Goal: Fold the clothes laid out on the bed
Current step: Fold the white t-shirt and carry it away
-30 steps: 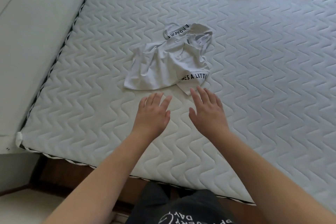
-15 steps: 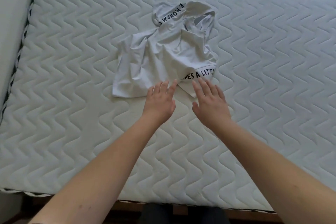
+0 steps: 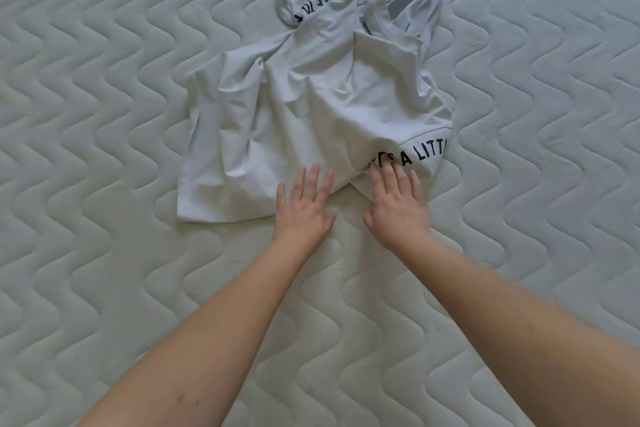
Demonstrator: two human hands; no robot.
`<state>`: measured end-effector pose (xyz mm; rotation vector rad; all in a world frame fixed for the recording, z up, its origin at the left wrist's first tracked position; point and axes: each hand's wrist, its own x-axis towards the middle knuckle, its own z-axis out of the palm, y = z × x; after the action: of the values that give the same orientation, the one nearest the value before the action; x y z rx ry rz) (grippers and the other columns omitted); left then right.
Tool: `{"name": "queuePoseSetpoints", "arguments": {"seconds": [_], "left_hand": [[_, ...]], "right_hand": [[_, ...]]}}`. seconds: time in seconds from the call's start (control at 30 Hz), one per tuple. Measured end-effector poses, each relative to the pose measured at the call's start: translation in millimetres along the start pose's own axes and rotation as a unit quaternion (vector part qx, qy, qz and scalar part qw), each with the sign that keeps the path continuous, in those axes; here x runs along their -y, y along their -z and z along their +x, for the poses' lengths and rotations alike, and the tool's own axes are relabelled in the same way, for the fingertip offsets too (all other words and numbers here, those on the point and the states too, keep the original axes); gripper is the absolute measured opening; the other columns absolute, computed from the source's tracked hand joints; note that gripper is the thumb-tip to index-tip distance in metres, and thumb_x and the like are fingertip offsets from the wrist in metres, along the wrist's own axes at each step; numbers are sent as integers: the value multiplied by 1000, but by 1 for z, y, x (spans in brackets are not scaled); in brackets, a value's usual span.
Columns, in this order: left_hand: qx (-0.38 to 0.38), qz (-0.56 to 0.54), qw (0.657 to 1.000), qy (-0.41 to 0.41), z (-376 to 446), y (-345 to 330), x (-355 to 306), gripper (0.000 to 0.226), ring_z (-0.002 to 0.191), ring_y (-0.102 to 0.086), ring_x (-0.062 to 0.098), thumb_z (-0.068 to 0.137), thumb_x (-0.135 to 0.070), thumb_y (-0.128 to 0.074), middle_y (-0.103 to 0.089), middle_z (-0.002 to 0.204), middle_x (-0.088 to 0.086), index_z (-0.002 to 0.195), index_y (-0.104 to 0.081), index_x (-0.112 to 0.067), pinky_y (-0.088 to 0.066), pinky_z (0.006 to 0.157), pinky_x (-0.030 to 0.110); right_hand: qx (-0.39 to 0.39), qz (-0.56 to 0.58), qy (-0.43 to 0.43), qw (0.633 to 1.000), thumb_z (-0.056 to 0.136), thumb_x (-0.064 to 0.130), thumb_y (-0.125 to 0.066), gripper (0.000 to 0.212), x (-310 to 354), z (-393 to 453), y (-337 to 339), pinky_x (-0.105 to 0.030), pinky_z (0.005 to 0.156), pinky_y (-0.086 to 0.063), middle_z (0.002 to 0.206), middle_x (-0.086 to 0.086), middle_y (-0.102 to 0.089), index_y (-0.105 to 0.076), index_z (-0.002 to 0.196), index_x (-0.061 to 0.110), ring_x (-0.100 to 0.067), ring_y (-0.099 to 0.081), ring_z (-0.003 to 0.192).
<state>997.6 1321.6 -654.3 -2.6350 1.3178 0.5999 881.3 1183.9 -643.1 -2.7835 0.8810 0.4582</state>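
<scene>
Now your 2 hands lie flat, fingers straight: left hand (image 3: pixel 303 210) and right hand (image 3: pixel 397 207) touch the near edge of 1 crumpled white garment (image 3: pixel 311 104) on the quilted mattress (image 3: pixel 104 114).

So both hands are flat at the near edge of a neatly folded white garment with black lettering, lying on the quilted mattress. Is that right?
Not quite: the white garment is crumpled, not neatly folded, as the head view shows. The rest holds: the left hand and the right hand lie flat with straight fingers at its near edge, on the quilted mattress.
</scene>
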Motion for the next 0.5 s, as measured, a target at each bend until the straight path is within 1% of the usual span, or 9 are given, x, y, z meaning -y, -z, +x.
{"name": "queuePoseSetpoints", "arguments": {"seconds": [0.03, 0.1, 0.17, 0.2, 0.27, 0.33, 0.43, 0.5], "left_hand": [[6, -12, 1000, 15, 11, -7, 1, 82, 152, 6, 21, 96, -56, -40, 8, 165, 0, 155, 10, -30, -5, 118, 53], [13, -37, 999, 25, 30, -17, 3, 81, 152, 6, 21, 94, -63, -37, 7, 165, -2, 156, 5, -32, -4, 118, 52], [-14, -50, 998, 25, 44, -26, 4, 74, 152, -1, 22, 94, -64, -31, -2, 166, -2, 156, -5, -35, -5, 118, 51], [-42, -52, 997, 24, 49, -31, 5, 70, 151, -8, 23, 94, -64, -29, -10, 165, -1, 156, -13, -35, -9, 118, 52], [-101, -60, 993, 28, 56, -42, 5, 65, 147, -23, 25, 94, -61, -29, -27, 161, 0, 152, -29, -34, -19, 115, 55], [-138, -78, 987, 36, 60, -50, 3, 58, 144, -30, 25, 96, -56, -31, -37, 156, 0, 149, -38, -33, -24, 114, 54], [-163, -112, 979, 41, 66, -52, 1, 52, 139, -39, 27, 98, -49, -35, -46, 150, 1, 144, -48, -30, -27, 114, 50], [-158, -129, 978, 30, 69, -47, 5, 49, 135, -44, 30, 98, -45, -37, -51, 146, 4, 140, -53, -27, -33, 111, 49]], "right_hand": [[6, 0, -3, 1000, 89, 36, -52, 83, -5, 9, -10, -45, 121, 0, 162, -10, -12, -9, 156, 14, -26, -9, 149], [3, 24, -13, 1000, 91, 46, -47, 82, -17, 27, -27, -45, 120, 0, 163, -8, -7, -6, 156, 18, -23, -4, 150], [-20, 47, -14, 999, 91, 54, -38, 79, -26, 43, -43, -44, 120, -4, 163, -8, -13, -10, 156, 19, -23, -9, 150], [-30, 54, -10, 998, 91, 56, -33, 78, -29, 49, -50, -43, 121, -4, 162, -8, -17, -12, 156, 19, -23, -10, 149], [-45, 55, 1, 997, 92, 56, -29, 76, -33, 56, -60, -41, 121, -2, 162, -7, -16, -10, 156, 21, -20, -8, 150], [-64, 61, 3, 996, 92, 53, -28, 73, -34, 59, -67, -39, 121, 0, 163, -5, -15, -10, 156, 22, -17, -6, 149], [-82, 69, 7, 994, 94, 49, -25, 69, -36, 61, -72, -37, 121, 0, 164, -2, -11, -9, 156, 25, -15, -4, 150], [-83, 72, 11, 994, 96, 45, -28, 66, -37, 61, -71, -37, 121, -1, 164, 0, -10, -10, 157, 26, -15, -5, 150]]}}
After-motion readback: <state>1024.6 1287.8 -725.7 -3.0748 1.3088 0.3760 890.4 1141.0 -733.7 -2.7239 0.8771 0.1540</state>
